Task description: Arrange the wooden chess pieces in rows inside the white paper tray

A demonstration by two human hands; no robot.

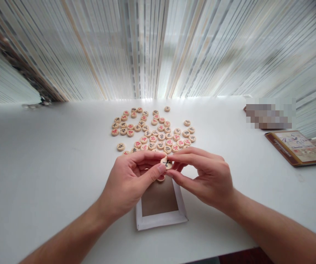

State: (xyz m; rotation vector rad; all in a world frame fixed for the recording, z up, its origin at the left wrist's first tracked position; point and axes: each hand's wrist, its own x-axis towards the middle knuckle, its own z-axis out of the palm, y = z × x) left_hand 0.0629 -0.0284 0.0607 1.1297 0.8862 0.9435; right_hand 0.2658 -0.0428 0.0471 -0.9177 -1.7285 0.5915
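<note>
A round wooden Chinese chess piece (166, 163) with a black character is held between the fingertips of both hands. My left hand (134, 172) pinches it from the left, thumb on its face. From the right, my right hand (206, 172) grips its edge with thumb and fingers. Below them lies a shallow white-rimmed box (162, 220) with a brown bottom. Another chess piece (161, 178) shows partly at the box's far end, under my fingers. Beyond my hands many chess pieces (152, 138) with red or black characters lie spread out; some are hidden behind my fingers.
The white table (64, 154) carries a brown-edged box lid or booklet (298, 146) at the right. Behind that is a blurred-out brown item (268, 115). A striped curtain (146, 47) hangs along the far edge. The table's near edge shows at lower right.
</note>
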